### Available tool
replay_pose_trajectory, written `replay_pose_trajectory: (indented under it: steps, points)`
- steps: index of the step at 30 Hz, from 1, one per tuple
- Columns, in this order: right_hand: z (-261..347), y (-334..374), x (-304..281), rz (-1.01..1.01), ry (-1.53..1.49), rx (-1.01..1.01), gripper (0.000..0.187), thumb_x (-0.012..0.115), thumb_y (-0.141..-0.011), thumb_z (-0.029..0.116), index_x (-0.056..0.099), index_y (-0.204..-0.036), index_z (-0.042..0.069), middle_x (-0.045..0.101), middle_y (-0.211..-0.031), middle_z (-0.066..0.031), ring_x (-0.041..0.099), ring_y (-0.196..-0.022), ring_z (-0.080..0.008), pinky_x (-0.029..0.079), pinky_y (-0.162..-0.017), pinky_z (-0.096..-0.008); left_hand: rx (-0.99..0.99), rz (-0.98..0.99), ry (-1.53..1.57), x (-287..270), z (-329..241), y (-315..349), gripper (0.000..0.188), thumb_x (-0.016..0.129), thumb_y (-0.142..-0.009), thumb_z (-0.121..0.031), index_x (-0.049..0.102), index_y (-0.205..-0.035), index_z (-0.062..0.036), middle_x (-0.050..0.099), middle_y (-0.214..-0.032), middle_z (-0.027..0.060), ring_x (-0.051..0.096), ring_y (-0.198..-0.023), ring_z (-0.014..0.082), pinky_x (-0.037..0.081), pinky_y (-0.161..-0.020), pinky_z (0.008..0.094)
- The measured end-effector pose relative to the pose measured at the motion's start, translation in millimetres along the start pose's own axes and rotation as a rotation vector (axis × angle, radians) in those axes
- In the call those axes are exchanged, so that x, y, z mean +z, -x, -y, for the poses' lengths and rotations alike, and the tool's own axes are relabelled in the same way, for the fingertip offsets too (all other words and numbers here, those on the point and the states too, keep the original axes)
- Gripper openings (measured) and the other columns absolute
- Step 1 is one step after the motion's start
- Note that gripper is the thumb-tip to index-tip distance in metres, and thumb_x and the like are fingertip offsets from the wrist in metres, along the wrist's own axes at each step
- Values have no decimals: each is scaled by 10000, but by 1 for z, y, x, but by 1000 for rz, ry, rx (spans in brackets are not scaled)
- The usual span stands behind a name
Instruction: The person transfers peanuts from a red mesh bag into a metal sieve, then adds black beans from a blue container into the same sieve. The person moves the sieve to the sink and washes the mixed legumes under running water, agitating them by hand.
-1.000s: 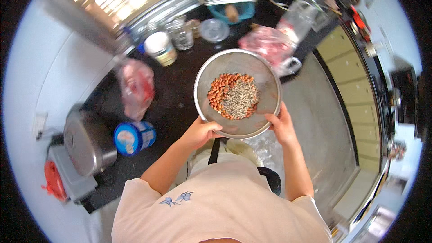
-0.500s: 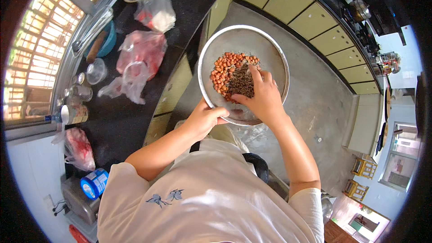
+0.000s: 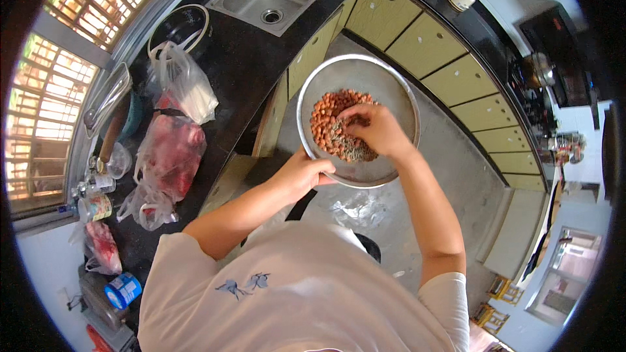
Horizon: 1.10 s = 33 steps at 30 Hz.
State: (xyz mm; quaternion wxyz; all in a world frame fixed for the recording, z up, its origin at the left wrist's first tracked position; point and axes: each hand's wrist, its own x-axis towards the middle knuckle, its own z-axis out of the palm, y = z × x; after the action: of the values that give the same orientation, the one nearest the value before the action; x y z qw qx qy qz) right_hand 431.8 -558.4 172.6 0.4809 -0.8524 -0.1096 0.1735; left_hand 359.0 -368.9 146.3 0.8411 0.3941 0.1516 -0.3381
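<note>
From my distant place, I look down through the head camera and I see two bare hands at one round metal pan (image 3: 391,78). The pan is held up in the air, in front of the pale shirt (image 3: 293,300) and above the grey floor (image 3: 430,215). The left hand (image 3: 306,175) carries it at the near left rim: its thumb lies over the edge and the fingers go under, so they are clamped on the pan.

Inside the pan, reddish-brown nuts (image 3: 324,114) and small grey-brown grains (image 3: 355,152) lie in one heap, with the nuts more to the left and the far side. The right hand (image 3: 375,129) is over this heap. Its fingers are bent, with the tips down at the nuts; the hand hides part of them, so I cannot tell whether they are closed on something.

To the left is a black worktop (image 3: 238,65). On it I see a white plastic bag (image 3: 186,88), a bag with red contents (image 3: 173,153) just beside it, and, nearer to the person, a blue tub (image 3: 122,290). A metal sink (image 3: 244,3) is set in the far part.
</note>
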Motion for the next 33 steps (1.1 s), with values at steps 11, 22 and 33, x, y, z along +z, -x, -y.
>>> replay_pose_trajectory:
  steps: [11, 22, 33]
  points:
    - [22, -165, -174, 299, -1054, 300, 414, 435, -947, 171, 443, -1299, -47, 552, -1236, -159, 546, -1128, -250, 441, -971, -389, 127, 81, 113, 76, -135, -134, 609, 482, -782, 66, 299, -1356, -22, 499, -1272, 181, 584, -1089, 325, 501, -923, 451]
    - [25, -344, -258, 712, -910, 228, 489, 307, -990, 287, 454, -1299, -62, 523, -1306, -144, 502, -1192, -224, 373, -1028, -368, 331, -287, 278, 115, -210, -252, 509, 563, -784, 43, 410, -1269, 23, 566, -1170, 158, 597, -1023, 282, 482, -923, 440]
    - [-25, -539, -148, 563, -143, 148, 375, 516, -943, 358, 502, -695, 77, 454, -592, -3, 428, -519, -112, 338, -483, -264, 378, -507, 471, 22, -268, -368, 442, 542, -815, 31, 379, -1224, -1, 539, -1128, 128, 600, -982, 255, 530, -863, 394]
